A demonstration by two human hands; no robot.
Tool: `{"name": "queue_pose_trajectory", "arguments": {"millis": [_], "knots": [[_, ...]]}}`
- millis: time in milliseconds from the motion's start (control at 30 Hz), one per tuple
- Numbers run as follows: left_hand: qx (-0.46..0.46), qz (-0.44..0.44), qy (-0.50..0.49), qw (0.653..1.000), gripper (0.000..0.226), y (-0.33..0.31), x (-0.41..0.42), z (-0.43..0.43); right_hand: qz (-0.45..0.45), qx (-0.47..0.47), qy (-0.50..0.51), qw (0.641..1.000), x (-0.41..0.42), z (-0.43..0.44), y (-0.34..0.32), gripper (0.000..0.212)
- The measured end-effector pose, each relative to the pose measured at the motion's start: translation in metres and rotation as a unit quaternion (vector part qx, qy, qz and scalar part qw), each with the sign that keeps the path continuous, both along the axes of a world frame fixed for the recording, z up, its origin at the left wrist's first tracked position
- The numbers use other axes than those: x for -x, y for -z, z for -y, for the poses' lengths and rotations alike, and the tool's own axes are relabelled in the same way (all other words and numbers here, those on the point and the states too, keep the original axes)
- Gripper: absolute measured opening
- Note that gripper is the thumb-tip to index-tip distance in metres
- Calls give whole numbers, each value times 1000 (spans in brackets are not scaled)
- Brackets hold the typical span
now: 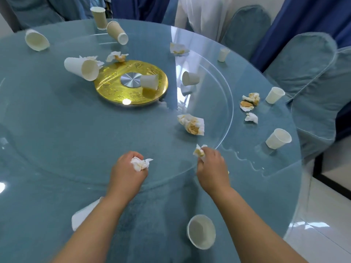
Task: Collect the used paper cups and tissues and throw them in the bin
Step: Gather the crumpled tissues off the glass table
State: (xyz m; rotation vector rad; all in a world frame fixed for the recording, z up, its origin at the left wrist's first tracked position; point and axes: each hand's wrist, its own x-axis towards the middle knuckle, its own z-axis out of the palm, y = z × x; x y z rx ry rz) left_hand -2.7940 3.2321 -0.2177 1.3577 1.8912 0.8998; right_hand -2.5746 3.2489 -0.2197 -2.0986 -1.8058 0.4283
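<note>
While left fingers (133,156) and right fingers (207,151) each clutch tissues (141,163), cups (201,231) litter the table (57,130).

We see a bright, even scene; the white curtain (199,14) at the far side glows strongest. The glass top (209,59) carries pale reflections, and a small glare spot sits on the gold disc (114,92). A paper cup (278,138) throws only a faint shadow. Wide-angle distortion bends the desk (281,183) rim and chairs (303,59); corners look soft.
</note>
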Motion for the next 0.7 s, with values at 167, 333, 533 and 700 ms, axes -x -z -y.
{"name": "queue_pose_trajectory", "arguments": {"millis": [167,333,533,700], "knots": [[12,-14,46,999,18,-3,-28,2,46,93,108,989,-49,8,13,44],[7,-28,51,998,21,-6,-34,-4,52,247,95,963,-52,13,30,71],[15,-35,59,998,26,-7,-35,-17,52,210,90,972,-50,14,37,47],[12,-52,80,995,24,-6,-40,-33,35,177,76,981,-54,9,32,21]]}}
